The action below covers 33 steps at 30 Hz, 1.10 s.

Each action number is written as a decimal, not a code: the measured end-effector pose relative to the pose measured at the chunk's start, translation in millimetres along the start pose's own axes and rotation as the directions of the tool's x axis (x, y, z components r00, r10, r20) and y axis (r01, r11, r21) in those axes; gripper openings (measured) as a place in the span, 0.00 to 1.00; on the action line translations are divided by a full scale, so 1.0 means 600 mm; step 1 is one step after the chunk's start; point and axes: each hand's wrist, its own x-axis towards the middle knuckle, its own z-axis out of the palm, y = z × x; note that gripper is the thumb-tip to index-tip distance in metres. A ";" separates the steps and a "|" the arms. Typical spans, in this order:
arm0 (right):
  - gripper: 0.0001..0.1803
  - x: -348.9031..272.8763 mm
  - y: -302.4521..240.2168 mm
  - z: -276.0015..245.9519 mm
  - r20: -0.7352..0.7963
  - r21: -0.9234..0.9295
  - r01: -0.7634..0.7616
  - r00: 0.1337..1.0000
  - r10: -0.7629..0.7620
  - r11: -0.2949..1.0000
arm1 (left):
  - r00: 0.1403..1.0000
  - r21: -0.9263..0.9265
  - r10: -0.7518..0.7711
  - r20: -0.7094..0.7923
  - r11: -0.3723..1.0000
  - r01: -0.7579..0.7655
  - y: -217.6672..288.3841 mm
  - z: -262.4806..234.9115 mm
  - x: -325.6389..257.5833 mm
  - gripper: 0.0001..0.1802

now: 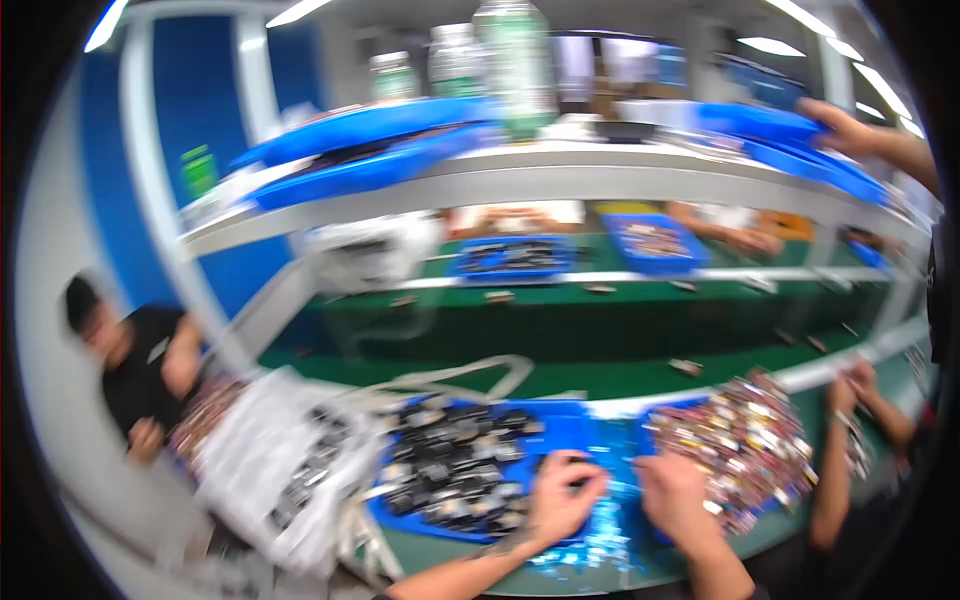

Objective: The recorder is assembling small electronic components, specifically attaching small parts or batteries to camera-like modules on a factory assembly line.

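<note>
The picture is blurred by motion. My left hand (pixel 562 497) rests with curled fingers on the right side of a blue tray (pixel 560 425) filled with small dark parts (pixel 450 470); whether it grips one I cannot tell. My right hand (pixel 675 492) lies just beside it, at the near left edge of a heap of small multicoloured parts (pixel 745 445) on another blue tray. Its fingers are bent down onto the heap, and what they hold is hidden.
A clear plastic bag (pixel 275 465) of dark parts lies left of the trays. A green conveyor belt (pixel 600 330) runs behind. A shelf above carries blue trays (pixel 360 150) and bottles (pixel 515 60). Other people work at left (pixel 140 370), right (pixel 860 420) and upper right (pixel 860 135).
</note>
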 end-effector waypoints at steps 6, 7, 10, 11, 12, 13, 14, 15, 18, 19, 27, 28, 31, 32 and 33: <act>0.09 0.012 -0.014 0.008 0.172 0.530 -0.150 0.983 0.067 0.835 | 0.990 -0.161 -0.069 0.127 0.983 0.089 0.008 -0.012 -0.003 0.07; 0.08 0.009 -0.014 0.008 0.230 0.573 -0.203 0.970 0.082 0.794 | 0.989 -0.159 -0.043 0.140 0.985 0.065 0.010 -0.012 -0.001 0.08; 0.09 -0.006 -0.010 0.015 0.285 0.609 -0.336 0.938 0.197 0.718 | 0.980 -0.159 -0.073 0.184 0.982 0.103 0.029 -0.007 -0.007 0.06; 0.09 -0.009 -0.011 0.017 0.347 0.641 -0.443 0.896 0.278 0.627 | 0.968 -0.194 -0.164 0.189 0.960 0.201 0.038 -0.006 -0.007 0.05; 0.09 -0.014 -0.006 0.019 0.347 0.637 -0.437 0.898 0.270 0.635 | 0.972 -0.185 -0.158 0.173 0.964 0.190 0.040 -0.002 -0.007 0.05; 0.09 -0.018 0.000 0.021 0.350 0.651 -0.418 0.906 0.238 0.634 | 0.974 -0.191 -0.153 0.165 0.964 0.184 0.041 -0.003 -0.008 0.05; 0.10 -0.020 0.005 0.022 0.350 0.665 -0.399 0.913 0.209 0.632 | 0.966 -0.182 -0.172 0.191 0.961 0.207 0.042 -0.007 -0.009 0.05; 0.10 -0.021 0.005 0.021 0.334 0.660 -0.391 0.918 0.216 0.642 | 0.955 -0.186 -0.177 0.239 0.957 0.224 0.039 -0.004 -0.006 0.05; 0.09 -0.029 0.006 0.034 0.156 0.649 -0.298 0.953 0.261 0.700 | 0.977 -0.033 -0.088 0.194 0.995 0.097 0.060 -0.003 -0.013 0.08; 0.09 -0.028 0.007 0.035 0.031 0.602 -0.186 0.977 0.209 0.777 | 0.972 -0.037 -0.110 0.207 0.992 0.120 0.075 -0.006 -0.017 0.11; 0.08 -0.034 -0.055 -0.017 0.094 0.728 -0.443 0.820 0.564 0.523 | 0.944 -0.396 -0.295 0.148 0.857 0.330 0.040 0.016 -0.020 0.21; 0.08 -0.039 -0.059 -0.019 0.077 0.723 -0.431 0.827 0.557 0.540 | 0.951 -0.454 -0.274 0.146 0.835 0.310 0.033 0.018 -0.015 0.20; 0.07 -0.052 -0.071 -0.023 0.078 0.662 -0.432 0.852 0.517 0.613 | 0.954 -0.531 -0.262 0.144 0.793 0.298 0.018 0.008 -0.011 0.16; 0.07 -0.053 -0.075 -0.024 0.085 0.641 -0.434 0.860 0.503 0.634 | 0.946 -0.541 -0.288 0.146 0.778 0.320 0.014 0.002 -0.010 0.14; 0.07 -0.055 -0.084 -0.027 0.110 0.617 -0.440 0.870 0.481 0.653 | 0.948 -0.552 -0.293 0.127 0.773 0.313 0.007 -0.002 -0.015 0.14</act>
